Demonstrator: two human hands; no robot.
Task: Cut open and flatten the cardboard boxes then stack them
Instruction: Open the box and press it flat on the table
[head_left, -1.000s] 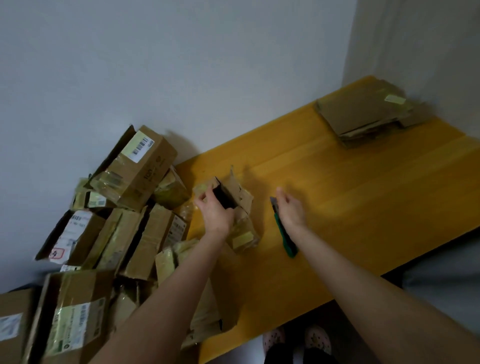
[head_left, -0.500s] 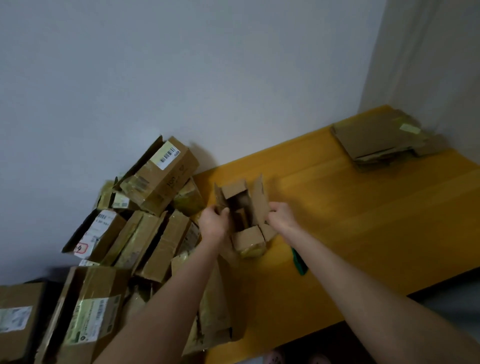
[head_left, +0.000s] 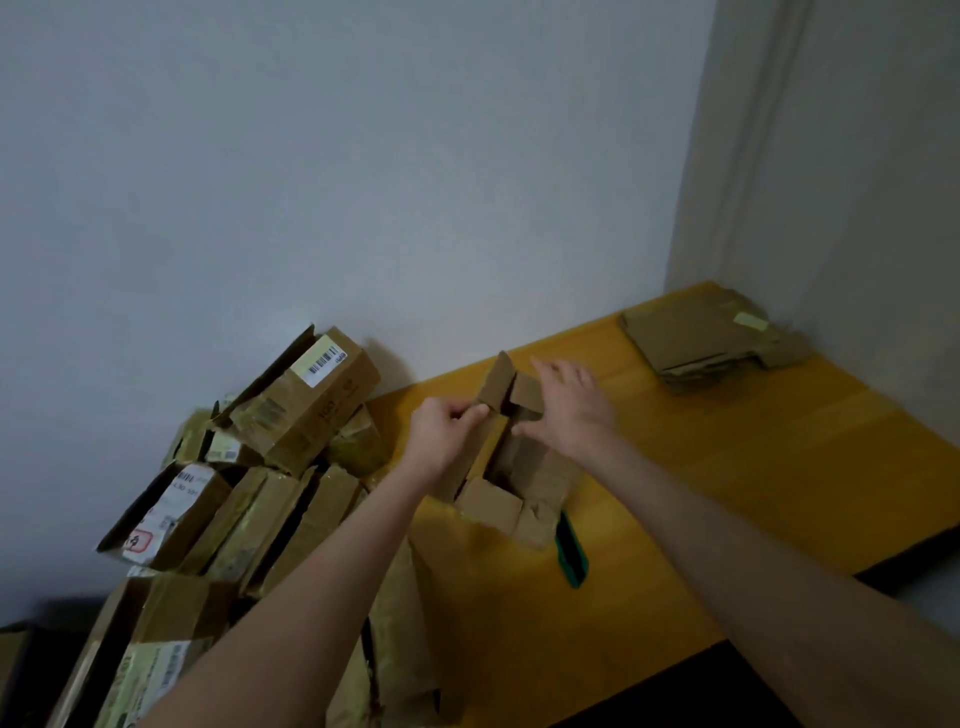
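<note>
Small opened box (head_left: 511, 470) is sitting on the yellow table (head_left: 753, 493) near its left end, flaps standing up. Left hand (head_left: 441, 436) is pinching one upright flap between thumb and curled fingers. Right hand (head_left: 569, 410) is lying against the opposite flap, fingers stretched fairly straight, thumb pointing toward the left hand; cannot tell whether it is clamping the flap. Green cutter (head_left: 571, 553) is lying flat on the table, just beside the box's near corner, neither hand touching it. Stack of flattened cardboard (head_left: 696, 345) is resting at the table's far right corner, well apart. Pile of boxes (head_left: 306, 410) is leaning against the wall (head_left: 363, 182) beyond the table's left end.
</note>
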